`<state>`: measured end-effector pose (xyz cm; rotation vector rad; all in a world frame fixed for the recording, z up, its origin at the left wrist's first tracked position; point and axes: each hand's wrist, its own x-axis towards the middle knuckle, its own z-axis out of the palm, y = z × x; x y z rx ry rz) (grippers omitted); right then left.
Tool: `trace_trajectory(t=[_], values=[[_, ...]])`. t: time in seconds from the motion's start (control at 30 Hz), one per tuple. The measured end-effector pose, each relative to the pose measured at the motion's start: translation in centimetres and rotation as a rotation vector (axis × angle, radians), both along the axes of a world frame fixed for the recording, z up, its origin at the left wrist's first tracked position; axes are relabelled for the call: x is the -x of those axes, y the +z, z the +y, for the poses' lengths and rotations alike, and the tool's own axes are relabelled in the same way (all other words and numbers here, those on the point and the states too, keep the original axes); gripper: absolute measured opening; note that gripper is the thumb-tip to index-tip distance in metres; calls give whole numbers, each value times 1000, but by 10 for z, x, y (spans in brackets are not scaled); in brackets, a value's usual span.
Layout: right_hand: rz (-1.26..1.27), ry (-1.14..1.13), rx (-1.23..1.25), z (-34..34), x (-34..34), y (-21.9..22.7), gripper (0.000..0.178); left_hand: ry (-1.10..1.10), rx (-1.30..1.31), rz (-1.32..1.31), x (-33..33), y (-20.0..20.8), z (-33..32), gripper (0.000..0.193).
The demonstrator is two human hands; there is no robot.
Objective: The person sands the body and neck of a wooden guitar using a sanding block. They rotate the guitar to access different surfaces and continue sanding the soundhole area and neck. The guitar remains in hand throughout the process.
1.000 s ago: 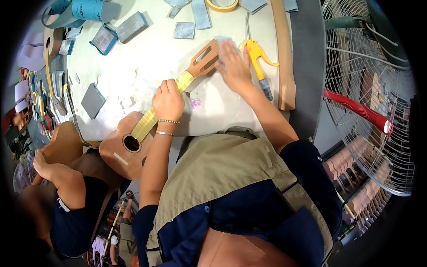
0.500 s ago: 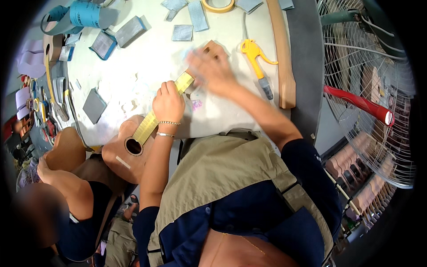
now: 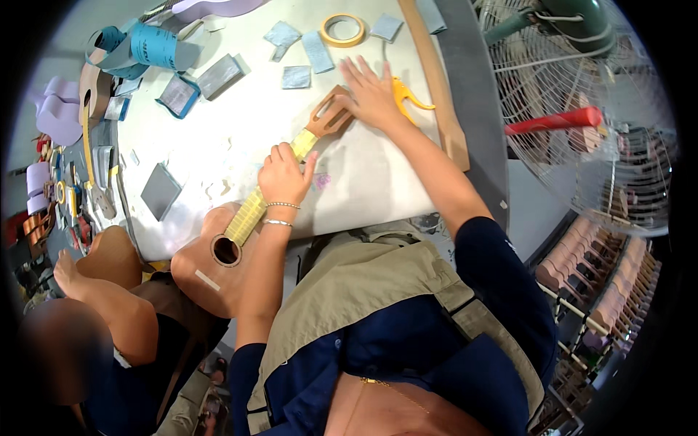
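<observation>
A small unfinished wooden ukulele (image 3: 190, 263) slants up from the lower left, its body over the table's near edge. Yellow masking tape covers its fretboard, and its slotted headstock (image 3: 329, 112) points toward the far right. My left hand (image 3: 286, 174) is closed over the middle of the neck, thumb sticking out to the right. Just right of the headstock's tip, my right hand (image 3: 374, 94) is open with fingers spread, low over the tabletop; whether it touches the table I cannot tell. A yellow air blow gun (image 3: 413, 98) lies partly hidden behind that hand and forearm.
Sandpaper pieces (image 3: 317, 52) and a tape roll (image 3: 343, 30) lie at the far side. Sanding blocks (image 3: 220, 77) and a blue sandpaper roll (image 3: 153, 45) are at the left. A wooden neck-like bar (image 3: 436, 94) and a caged fan (image 3: 582, 131) stand right. Another person (image 3: 109, 320) sits left.
My right hand has moved off the headstock, to the right and farther away, with its fingers now spread. My left hand stays on the neck. The whole view has shifted slightly.
</observation>
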<state>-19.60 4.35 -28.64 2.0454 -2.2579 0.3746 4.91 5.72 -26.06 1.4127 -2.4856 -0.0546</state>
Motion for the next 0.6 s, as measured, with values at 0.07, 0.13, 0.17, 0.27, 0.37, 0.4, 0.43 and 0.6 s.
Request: trace_trajectory(t=[0.07,0.13,0.17,0.27,0.37,0.4,0.43,0.6], values=[[-149,2,138,-19,-18,5,62,21,-3,35,-4,-7,0,45],[-209,-17,139,-48,-39,-12,66,150,-17,64,-28,-11,3,42],[-242,-65,197,-52,-37,-34,64,286,-126,59,-50,25,2,34],[-260,-86,48,9,-4,-21,53,186,-70,123,-53,-21,22,29],[23,-140,-205,52,29,2,45,-9,-288,419,5,-24,71,34],[124,-194,-298,62,43,10,43,79,-241,382,-4,-18,82,38],[194,-226,-380,67,55,16,42,154,-202,342,-10,-12,95,42],[-392,-17,-280,26,146,-45,32,483,-161,302,-38,19,174,56]])
